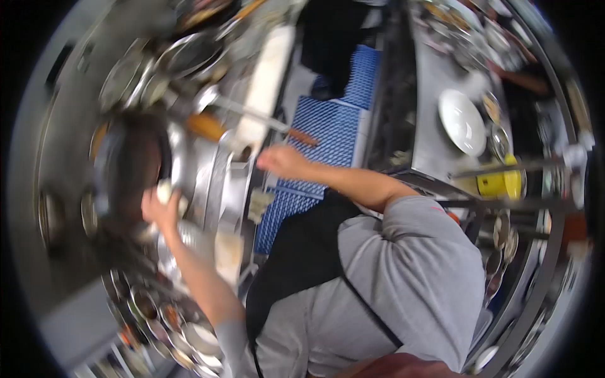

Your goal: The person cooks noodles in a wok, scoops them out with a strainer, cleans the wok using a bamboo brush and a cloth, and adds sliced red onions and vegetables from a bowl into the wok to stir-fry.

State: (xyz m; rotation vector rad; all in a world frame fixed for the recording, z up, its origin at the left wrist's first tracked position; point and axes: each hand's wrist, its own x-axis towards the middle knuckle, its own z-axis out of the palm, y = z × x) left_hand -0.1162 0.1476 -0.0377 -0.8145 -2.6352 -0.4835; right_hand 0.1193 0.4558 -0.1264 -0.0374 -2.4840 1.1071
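My left hand (162, 209) is closed around a bunched white cloth (164, 191) at the near edge of a dark wok (129, 167). The wok looks tilted and is blurred by motion; cloth and fingers cover the part gripped. My right hand (280, 162) is curled into a loose fist over the counter's edge, and whether it holds anything small is hidden. Just beyond it, a ladle (252, 114) with a wooden handle end (304, 137) reaches out over the aisle. Its bowl (206, 97) rests toward the stove, apart from my right hand.
Several pans (189, 55) stand farther along the stove. Small containers of ingredients (146, 307) line the near left. Across the aisle's blue mat (324, 129), a steel table (435, 88) bears a white plate (462, 123) and a yellow container (502, 183). Another person (331, 38) stands ahead.
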